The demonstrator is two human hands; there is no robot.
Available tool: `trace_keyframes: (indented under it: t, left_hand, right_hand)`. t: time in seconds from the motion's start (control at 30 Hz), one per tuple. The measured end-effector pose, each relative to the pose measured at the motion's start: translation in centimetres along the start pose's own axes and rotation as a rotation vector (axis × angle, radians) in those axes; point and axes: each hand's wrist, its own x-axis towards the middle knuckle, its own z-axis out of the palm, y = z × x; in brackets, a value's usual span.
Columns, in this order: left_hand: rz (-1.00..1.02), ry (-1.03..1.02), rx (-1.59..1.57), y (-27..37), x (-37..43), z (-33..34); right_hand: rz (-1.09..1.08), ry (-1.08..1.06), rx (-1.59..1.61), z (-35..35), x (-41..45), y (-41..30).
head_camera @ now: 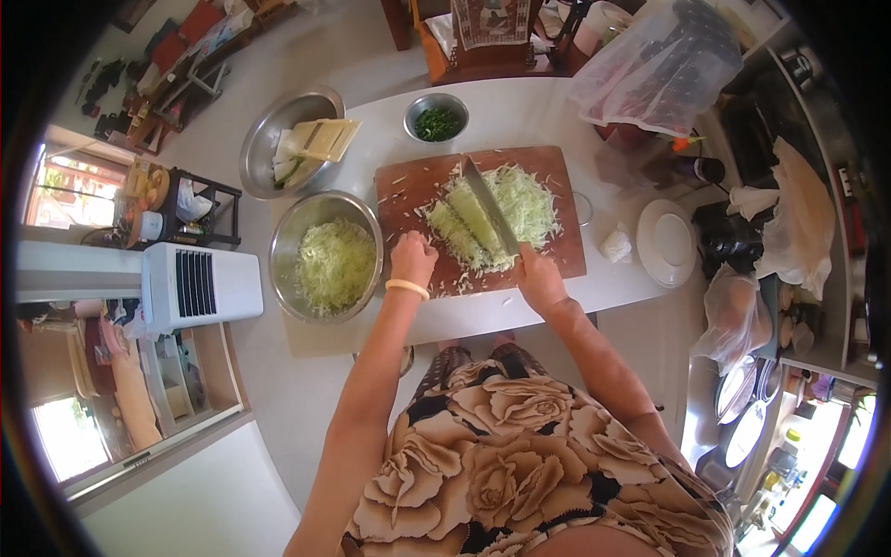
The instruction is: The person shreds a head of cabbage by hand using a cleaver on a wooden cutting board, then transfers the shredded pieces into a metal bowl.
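My right hand (539,280) grips the handle of a broad-bladed kitchen knife (489,202). The blade lies across shredded pale green vegetable (525,202) heaped on a wooden cutting board (407,182). Left of the blade, the shreds form a long, compact mound (459,219). My left hand (413,259), with a pale bangle on its wrist, is at the board's front left with its fingers curled. Whether it holds anything is hidden. Beside it stands a steel bowl (278,292) with more pale green shreds inside (336,264).
Behind the board sits a small steel bowl (411,132) of chopped greens (438,124). A second large bowl (256,150) at back left holds a slicer or grater (327,139). On the right are a crumpled white wad (616,245), stacked plates (666,240) and a plastic bag (647,69).
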Motion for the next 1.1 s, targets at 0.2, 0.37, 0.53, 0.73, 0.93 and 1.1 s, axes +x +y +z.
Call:
trace_keyframes:
  t: [0.2,0.37,0.53,0.73,0.93,1.1]
  left_hand:
    - [0.363,0.139,-0.125,5.7,3.0,0.4]
    - [0.246,0.192,-0.336,5.7,2.2,0.3]
    - [-0.021,0.228,-0.71,3.5,1.3,-0.4]
    - [-0.018,0.285,-0.652,2.4,0.1,-0.2]
    - [-0.057,0.285,-0.622,2.1,0.0,-0.8]
    - [-0.021,0.313,-0.536,2.2,0.0,-1.1]
  right_hand:
    - [0.02,0.049,0.017,-1.2,0.2,-1.3]
    - [0.014,-0.025,-0.017,0.4,1.1,-0.5]
    - [0.045,-0.023,0.003,0.8,0.8,-1.5]
    - [-0.044,-0.076,-0.023,0.7,1.6,-2.0]
    - [-0.029,-0.162,-0.064,1.4,2.1,-2.2]
    - [-0.004,-0.186,-0.048,1.7,2.3,-2.5]
